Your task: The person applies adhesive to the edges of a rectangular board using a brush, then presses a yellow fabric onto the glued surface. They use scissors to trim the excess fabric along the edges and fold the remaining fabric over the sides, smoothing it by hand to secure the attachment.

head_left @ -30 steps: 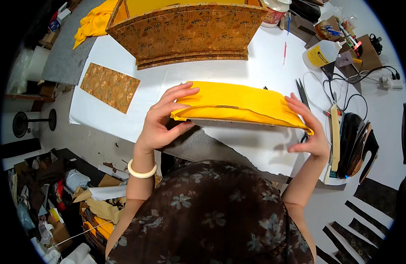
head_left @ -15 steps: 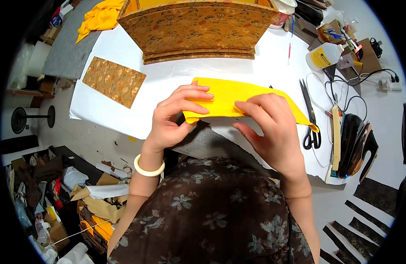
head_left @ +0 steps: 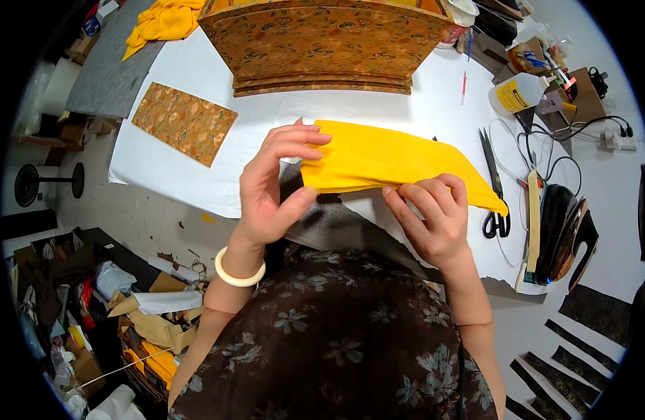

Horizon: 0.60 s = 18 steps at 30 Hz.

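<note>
A strip of yellow cloth [head_left: 385, 155] lies across the front of the white-covered table, its right end tapering to a point. My left hand [head_left: 275, 183] is at the cloth's left end. Its fingers are stretched out over the corner, and the thumb stands apart below them. My right hand [head_left: 434, 218] pinches the near edge of the cloth between thumb and fingertips, right of its middle. Behind the cloth stands a large flared box [head_left: 322, 49] covered in brown-gold floral brocade. Off to the left, a flat panel [head_left: 185, 124] in similar brocade lies on the table.
Black scissors [head_left: 495, 182] lie right of the cloth, with an iron [head_left: 557, 231] and cables beyond. A white bottle [head_left: 518, 93] with a yellow label stands at back right. Crumpled yellow fabric [head_left: 165, 26] sits at far left. Scraps [head_left: 154, 322] pile up at lower left.
My right hand has come nearer to me and closed on the cloth's near edge. My left thumb and fingers have spread apart at its left end. The cloth now lies flatter there.
</note>
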Each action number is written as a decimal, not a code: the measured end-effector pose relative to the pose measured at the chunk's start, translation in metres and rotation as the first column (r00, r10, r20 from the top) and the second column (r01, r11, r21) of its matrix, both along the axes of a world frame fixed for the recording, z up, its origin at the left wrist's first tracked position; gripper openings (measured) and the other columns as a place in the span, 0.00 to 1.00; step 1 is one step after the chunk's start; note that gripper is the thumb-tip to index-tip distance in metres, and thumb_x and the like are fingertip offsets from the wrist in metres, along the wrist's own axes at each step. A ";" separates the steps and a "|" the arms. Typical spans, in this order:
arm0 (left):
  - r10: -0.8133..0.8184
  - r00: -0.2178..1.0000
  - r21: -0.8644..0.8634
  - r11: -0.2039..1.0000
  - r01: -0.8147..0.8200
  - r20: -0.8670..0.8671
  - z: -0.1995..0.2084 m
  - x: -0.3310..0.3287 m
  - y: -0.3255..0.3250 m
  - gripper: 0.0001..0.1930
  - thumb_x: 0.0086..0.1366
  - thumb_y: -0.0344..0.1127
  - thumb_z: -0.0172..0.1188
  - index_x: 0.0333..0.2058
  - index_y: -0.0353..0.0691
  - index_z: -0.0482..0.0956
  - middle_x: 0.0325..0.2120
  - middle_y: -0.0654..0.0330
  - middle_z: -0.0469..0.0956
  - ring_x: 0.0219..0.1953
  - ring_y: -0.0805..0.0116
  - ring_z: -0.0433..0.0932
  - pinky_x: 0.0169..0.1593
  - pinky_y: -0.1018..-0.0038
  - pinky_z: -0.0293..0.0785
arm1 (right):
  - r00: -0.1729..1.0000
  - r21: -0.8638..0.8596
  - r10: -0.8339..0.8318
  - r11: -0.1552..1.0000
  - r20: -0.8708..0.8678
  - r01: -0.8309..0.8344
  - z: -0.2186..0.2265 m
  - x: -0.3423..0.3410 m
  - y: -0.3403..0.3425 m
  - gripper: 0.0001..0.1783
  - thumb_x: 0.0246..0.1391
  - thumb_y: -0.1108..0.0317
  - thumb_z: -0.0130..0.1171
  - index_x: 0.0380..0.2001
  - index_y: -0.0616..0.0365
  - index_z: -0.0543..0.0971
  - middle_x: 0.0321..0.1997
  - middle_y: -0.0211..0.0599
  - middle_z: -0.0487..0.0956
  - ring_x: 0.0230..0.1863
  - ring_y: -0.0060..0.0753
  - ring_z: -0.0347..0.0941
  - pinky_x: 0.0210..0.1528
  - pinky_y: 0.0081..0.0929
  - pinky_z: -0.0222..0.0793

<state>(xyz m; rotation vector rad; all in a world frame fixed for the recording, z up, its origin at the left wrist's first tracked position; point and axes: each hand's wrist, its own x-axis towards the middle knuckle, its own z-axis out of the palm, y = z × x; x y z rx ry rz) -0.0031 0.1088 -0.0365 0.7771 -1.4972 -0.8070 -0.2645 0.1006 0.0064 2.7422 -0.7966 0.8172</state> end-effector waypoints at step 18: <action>0.051 0.987 0.111 0.993 -0.034 -0.155 -0.019 0.016 0.018 0.28 0.48 0.22 0.56 0.53 0.32 0.72 0.59 0.46 0.68 0.64 0.53 0.65 0.69 0.57 0.56 | 0.657 0.234 -0.458 0.885 0.599 0.403 0.021 -0.066 0.005 0.07 0.57 0.79 0.58 0.40 0.65 0.80 0.39 0.42 0.79 0.41 0.35 0.75 0.47 0.28 0.70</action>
